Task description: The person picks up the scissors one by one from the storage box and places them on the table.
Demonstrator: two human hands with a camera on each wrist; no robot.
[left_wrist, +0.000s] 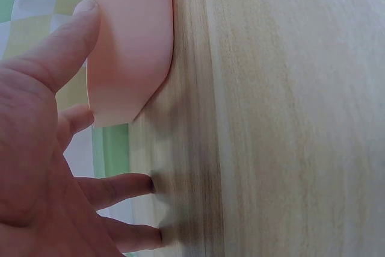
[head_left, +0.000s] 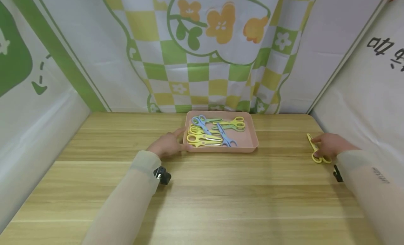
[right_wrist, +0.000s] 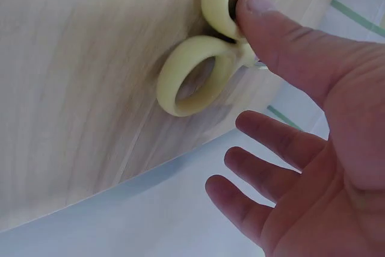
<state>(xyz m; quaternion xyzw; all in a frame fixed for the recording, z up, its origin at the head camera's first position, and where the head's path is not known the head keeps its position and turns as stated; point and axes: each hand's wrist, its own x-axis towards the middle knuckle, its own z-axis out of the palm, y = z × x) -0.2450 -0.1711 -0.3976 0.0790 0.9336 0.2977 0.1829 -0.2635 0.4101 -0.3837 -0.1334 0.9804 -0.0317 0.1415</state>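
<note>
A shallow pink tray (head_left: 247, 137) stands at the back of the table, holding several yellow, blue and green scissors (head_left: 205, 137). At its left end is my left hand (head_left: 167, 144), thumb and index finger spread against the tray's corner. The left wrist view shows the thumb along the pink wall (left_wrist: 135, 34), with the other fingers extended towards the tabletop. Far to the right, my right hand (head_left: 334, 145) pinches a pair of yellow scissors (head_left: 312, 141), blades pointing away. In the right wrist view the thumb presses by the handle loops (right_wrist: 170, 82); the index finger is hidden, the other fingers extend free.
The wooden table (head_left: 221, 196) ends at a checked, flowered curtain (head_left: 208, 73) behind the tray. White printed panels stand along both sides; the right one (head_left: 356, 108) is close to my right hand.
</note>
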